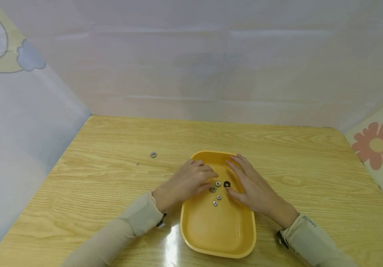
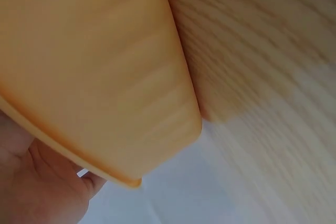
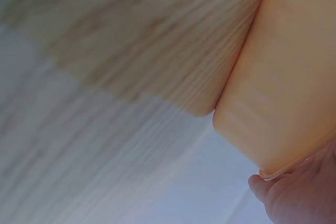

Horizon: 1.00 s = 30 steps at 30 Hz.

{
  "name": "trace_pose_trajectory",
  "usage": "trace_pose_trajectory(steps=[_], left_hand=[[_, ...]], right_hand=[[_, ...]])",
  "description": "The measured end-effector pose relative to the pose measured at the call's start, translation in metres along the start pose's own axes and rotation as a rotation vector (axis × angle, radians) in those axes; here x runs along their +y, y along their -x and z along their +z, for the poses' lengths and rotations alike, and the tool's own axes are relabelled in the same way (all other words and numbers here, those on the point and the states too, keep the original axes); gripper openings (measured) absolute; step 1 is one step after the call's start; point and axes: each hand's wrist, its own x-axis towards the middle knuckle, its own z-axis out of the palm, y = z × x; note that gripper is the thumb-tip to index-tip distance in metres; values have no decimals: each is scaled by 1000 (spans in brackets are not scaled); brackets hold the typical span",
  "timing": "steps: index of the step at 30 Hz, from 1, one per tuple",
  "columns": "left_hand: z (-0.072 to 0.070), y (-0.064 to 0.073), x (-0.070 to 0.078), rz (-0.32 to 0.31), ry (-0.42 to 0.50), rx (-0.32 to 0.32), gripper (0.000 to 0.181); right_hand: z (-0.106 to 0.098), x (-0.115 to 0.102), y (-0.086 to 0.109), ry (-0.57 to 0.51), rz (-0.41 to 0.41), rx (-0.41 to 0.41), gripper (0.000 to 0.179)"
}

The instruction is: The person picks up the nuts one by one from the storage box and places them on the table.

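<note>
In the head view a yellow plastic tray (image 1: 218, 237) stands on the table with several hex nuts inside. Among them are a black nut (image 1: 224, 183) and a silver nut (image 1: 213, 189); smaller silver nuts (image 1: 215, 203) lie a little nearer to me. My left hand (image 1: 189, 180) reaches over the tray's left rim, its fingers loosely bent above the silver nuts. Over the right rim comes my right hand (image 1: 253, 187), fingers spread, thumb tip close to the black nut. Both wrist views show the tray's outer wall (image 2: 115, 77) with part of a hand at its rim.
Left of the tray, a larger silver nut (image 1: 153, 154) and a tiny one (image 1: 137, 164) lie on the wood-grain table (image 1: 111, 178). A pale sheet (image 1: 211, 74) rises behind the table, and printed sheets stand at both sides.
</note>
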Motion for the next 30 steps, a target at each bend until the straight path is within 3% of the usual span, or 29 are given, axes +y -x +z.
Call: trace_pose_trajectory(steps=[20,30], left_hand=[[11,-6,5,3,59,-67,25],[10,-9,8,-29,23,-155,25]], right_hand=[[0,1,-1,1,7,-10,72],[2,2,-1,4,15,-7,75]])
